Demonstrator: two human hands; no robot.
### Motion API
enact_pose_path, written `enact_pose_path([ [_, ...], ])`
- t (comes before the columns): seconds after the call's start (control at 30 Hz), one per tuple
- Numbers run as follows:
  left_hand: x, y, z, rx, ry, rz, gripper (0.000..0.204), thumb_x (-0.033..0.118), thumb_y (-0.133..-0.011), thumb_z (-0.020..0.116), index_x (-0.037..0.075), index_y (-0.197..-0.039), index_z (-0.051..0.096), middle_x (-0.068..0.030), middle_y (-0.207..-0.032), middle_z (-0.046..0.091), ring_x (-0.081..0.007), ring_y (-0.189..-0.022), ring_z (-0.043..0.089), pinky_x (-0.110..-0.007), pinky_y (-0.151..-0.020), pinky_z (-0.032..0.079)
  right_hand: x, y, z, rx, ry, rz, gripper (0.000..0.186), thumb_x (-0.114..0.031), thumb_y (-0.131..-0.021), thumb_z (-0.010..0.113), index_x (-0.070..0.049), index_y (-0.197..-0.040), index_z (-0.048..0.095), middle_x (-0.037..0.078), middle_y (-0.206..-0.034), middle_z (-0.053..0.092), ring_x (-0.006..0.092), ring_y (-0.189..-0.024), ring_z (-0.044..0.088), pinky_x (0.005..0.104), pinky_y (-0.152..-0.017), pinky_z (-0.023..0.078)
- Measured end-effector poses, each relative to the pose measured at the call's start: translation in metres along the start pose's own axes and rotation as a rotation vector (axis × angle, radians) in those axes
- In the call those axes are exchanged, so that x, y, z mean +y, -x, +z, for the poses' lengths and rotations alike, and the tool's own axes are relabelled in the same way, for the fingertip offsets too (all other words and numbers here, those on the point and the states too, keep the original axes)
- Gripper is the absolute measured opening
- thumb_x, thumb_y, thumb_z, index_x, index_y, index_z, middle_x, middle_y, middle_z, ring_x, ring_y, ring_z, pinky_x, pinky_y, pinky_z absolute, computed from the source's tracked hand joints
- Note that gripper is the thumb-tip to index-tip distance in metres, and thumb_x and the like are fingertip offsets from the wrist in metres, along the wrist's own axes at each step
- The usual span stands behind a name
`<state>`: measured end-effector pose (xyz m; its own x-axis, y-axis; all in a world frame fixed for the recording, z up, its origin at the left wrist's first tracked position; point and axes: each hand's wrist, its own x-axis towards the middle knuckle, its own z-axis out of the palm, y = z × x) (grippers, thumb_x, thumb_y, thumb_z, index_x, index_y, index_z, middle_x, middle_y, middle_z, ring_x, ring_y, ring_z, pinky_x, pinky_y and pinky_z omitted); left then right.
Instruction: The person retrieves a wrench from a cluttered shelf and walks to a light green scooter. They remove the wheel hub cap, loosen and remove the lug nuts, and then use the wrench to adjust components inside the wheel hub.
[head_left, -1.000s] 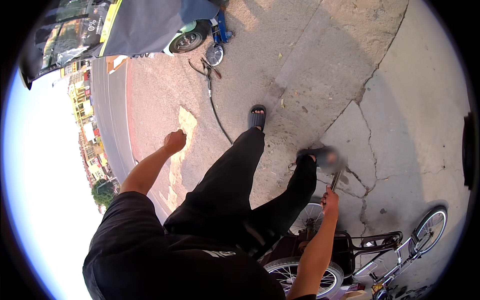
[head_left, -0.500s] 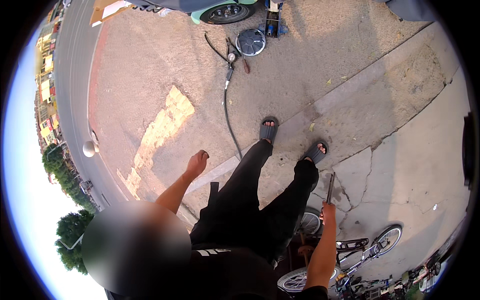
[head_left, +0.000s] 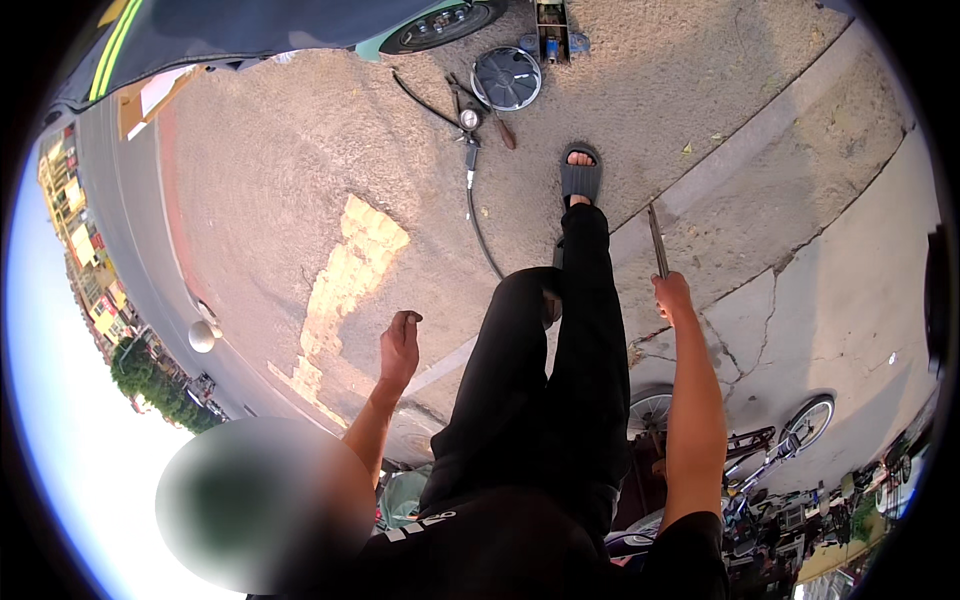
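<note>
My right hand point(head_left: 672, 297) is closed round a slim dark metal bar point(head_left: 658, 245), which points forward over the pavement. My left hand point(head_left: 399, 352) hangs to the left of my legs with its fingers curled in. Whatever those fingers may hold is too small to make out. On the ground ahead lie a tyre inflator gauge point(head_left: 469, 120) with its black hose point(head_left: 474, 215) and a tool with a brown handle point(head_left: 508, 136). Beside them is a round dark wheel cover point(head_left: 506, 78) with a silver rim.
A blue floor jack point(head_left: 552, 42) stands near a green vehicle's wheel point(head_left: 443, 28) at the far edge. An open cardboard box point(head_left: 150, 100) is at the far left. Behind me on the right are a bicycle point(head_left: 806, 424) and other cycles. A kerb line point(head_left: 720, 165) crosses the ground diagonally.
I have stepped forward, one sandalled foot now nearer the wheel cover. My right hand has swung forward with the bar. The left hand's fingers now point further ahead.
</note>
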<state>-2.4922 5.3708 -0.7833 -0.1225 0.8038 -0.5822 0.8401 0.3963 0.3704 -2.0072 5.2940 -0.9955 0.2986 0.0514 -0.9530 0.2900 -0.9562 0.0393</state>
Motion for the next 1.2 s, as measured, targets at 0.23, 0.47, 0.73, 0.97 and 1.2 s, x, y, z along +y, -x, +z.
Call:
enact_pose_path([
  [0.23,0.104,-0.094,-0.021,-0.270,0.109,0.022,0.028,0.022,-0.102,0.052,0.000,-0.087,0.061,-0.0182,-0.068,0.061,-0.0357,-0.063,0.063,-0.039,-0.058,0.047,-0.146,-0.035,0.076,0.042,-0.042,-0.146,0.044,-0.035,-0.092,0.065,0.006,-0.107,0.061,0.024,-0.090,0.070,0.0350,-0.072,0.070,0.0450,-0.056,0.057],
  [0.47,0.056,-0.176,-0.026,-0.538,0.210,-0.121,0.024,0.015,-0.101,0.048,0.002,-0.119,0.057,-0.0074,-0.070,0.050,-0.0158,-0.061,0.052,-0.034,-0.060,0.045,-0.226,-0.057,0.173,0.052,-0.409,0.022,0.048,-0.037,-0.090,0.065,0.006,-0.111,0.062,0.030,-0.099,0.069,0.0466,-0.094,0.068,0.0513,-0.072,0.056],
  [0.73,-0.025,-0.312,-0.031,-0.652,0.395,-0.165,0.020,0.009,-0.102,0.055,0.001,-0.120,0.054,-0.0046,-0.080,0.061,-0.0076,-0.069,0.052,-0.025,-0.062,0.043,-0.284,-0.090,0.268,0.458,-0.396,-0.031,0.042,-0.037,-0.092,0.063,0.004,-0.101,0.065,0.029,-0.099,0.068,0.0489,-0.098,0.065,0.0548,-0.082,0.050],
  [0.97,-0.121,-0.396,0.008,-0.454,0.394,-0.183,0.023,0.018,-0.104,0.056,0.001,-0.119,0.059,-0.0049,-0.087,0.066,-0.0093,-0.077,0.059,-0.026,-0.070,0.050,-0.329,-0.219,0.312,0.670,-0.177,-0.131,0.036,-0.042,-0.099,0.053,-0.006,-0.103,0.056,0.022,-0.090,0.070,0.0478,-0.087,0.066,0.0580,-0.074,0.050],
  [1.2,-0.107,-0.439,0.040,-0.438,0.408,0.056,0.020,0.013,-0.104,0.055,-0.001,-0.118,0.053,-0.0100,-0.095,0.069,-0.0139,-0.082,0.064,-0.030,-0.075,0.053,-0.343,-0.250,0.365,1.046,-0.059,-0.309,0.049,-0.034,-0.098,0.057,-0.002,-0.134,0.047,0.025,-0.109,0.064,0.0447,-0.105,0.061,0.0563,-0.087,0.048],
])
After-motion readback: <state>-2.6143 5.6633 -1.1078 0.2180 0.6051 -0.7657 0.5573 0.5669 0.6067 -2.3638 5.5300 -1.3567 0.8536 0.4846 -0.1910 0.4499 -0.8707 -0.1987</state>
